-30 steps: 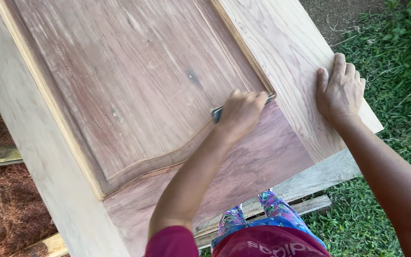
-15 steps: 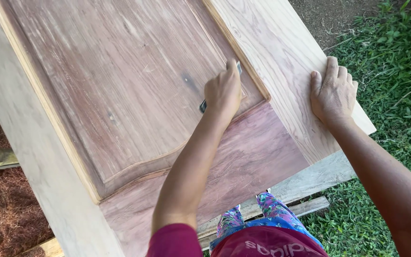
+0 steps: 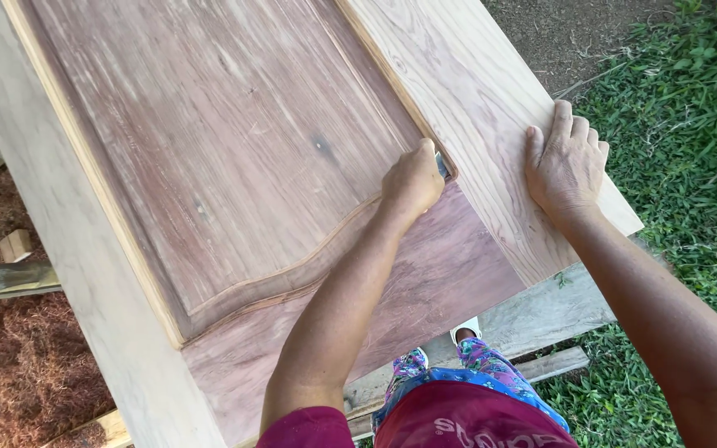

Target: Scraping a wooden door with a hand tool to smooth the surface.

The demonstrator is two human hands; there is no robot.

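The large wooden door of pale frame and reddish raised panel (image 3: 234, 158) lay flat before me, running from near left to far right and filling most of the view. Its reddish-brown central panel (image 3: 209, 124) had a curved lower moulding (image 3: 292, 278), and the pale, broad right stile (image 3: 466, 91) ran along the right side. Under the near end lay grey weathered planks (image 3: 541, 319), with green grass (image 3: 690, 149) to the right and a heap of reddish wood shavings (image 3: 10, 373) to the near left, beside small offcuts of pale wood (image 3: 14, 245).

My left arm stretched forward across the lower reddish rail (image 3: 425, 282), elbow near my body, wrist bent slightly down. My left hand (image 3: 412, 181) was curled tight around a small dark sanding piece (image 3: 442, 166), of which only an edge showed past my knuckles; it pressed into the near right corner of the panel, right where the moulding met the stile. I cannot tell exactly what that piece was.

My right arm came in from the near right, forearm straight. My right hand (image 3: 564, 162) lay flat on the pale stile, palm down, fingers together and pointing away from me, thumb out to the left, holding nothing. The two hands were near each other but apart.
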